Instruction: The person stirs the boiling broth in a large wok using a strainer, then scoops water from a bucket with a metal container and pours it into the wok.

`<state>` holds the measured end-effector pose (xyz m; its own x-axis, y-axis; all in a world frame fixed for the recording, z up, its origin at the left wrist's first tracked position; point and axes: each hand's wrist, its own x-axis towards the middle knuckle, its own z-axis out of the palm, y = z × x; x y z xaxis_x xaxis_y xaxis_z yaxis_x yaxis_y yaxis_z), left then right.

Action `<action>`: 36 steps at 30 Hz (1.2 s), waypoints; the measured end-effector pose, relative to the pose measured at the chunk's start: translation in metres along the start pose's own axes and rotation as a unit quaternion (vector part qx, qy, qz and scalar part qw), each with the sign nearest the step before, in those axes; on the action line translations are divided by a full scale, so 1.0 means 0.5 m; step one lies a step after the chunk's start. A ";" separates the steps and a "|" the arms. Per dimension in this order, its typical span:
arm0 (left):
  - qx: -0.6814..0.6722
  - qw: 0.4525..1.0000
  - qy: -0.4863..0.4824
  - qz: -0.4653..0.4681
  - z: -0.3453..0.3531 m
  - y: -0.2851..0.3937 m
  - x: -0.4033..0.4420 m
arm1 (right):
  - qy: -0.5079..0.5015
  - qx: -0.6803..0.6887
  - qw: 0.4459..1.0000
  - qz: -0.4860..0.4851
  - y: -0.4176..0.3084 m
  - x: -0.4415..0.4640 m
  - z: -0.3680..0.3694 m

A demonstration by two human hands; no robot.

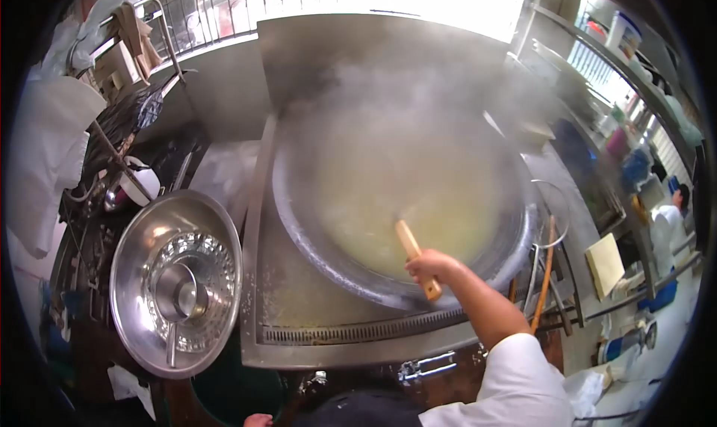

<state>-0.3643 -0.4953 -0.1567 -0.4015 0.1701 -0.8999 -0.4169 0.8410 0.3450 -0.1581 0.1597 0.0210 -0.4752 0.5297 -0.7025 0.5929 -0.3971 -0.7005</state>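
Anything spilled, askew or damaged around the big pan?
Nothing looks plainly damaged or askew. Pale specks dot the metal stove top at the front left of the big pan, perhaps splashes or residue. Steam blurs its far side, so I can't judge there. The wooden handle in the right hand looks intact.

on my feed i see a steel table (299, 298) w/ a v. big round wok (358, 283) set into it, holding steaming yellowish liq. (448, 229); slotted strip (336, 333) runs along the table's front edge.
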 end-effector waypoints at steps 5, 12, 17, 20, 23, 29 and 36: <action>0.035 0.999 -0.016 -0.015 -0.050 0.040 0.025 | -0.059 0.076 0.995 0.007 0.049 -0.157 0.083; 0.040 0.999 -0.018 -0.010 -0.114 -0.029 0.101 | -0.119 0.212 0.970 -0.015 0.130 -0.366 0.175; 0.070 0.991 -0.049 -0.104 -0.134 -0.089 0.160 | -0.053 0.155 0.986 -0.023 0.211 -0.484 0.275; 0.044 0.996 -0.051 -0.062 -0.125 -0.070 0.178 | 0.086 0.078 0.989 -0.089 0.344 -0.455 0.322; 0.056 0.993 -0.083 -0.062 -0.110 -0.048 0.207 | 0.254 -0.119 0.930 -0.237 0.370 -0.504 0.378; 0.091 0.992 -0.088 0.019 -0.100 0.032 0.203 | 0.277 -0.084 0.952 -0.101 0.409 -0.537 0.343; 0.099 0.992 -0.080 -0.022 -0.094 0.030 0.187 | 0.278 -0.026 0.936 -0.217 0.328 -0.482 0.273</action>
<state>-0.4466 -0.4909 -0.2230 -0.2451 0.1980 -0.9491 -0.2562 0.9309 0.2604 -0.0350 -0.1353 0.0584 -0.2753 0.9462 -0.1704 0.4609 -0.0257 -0.8871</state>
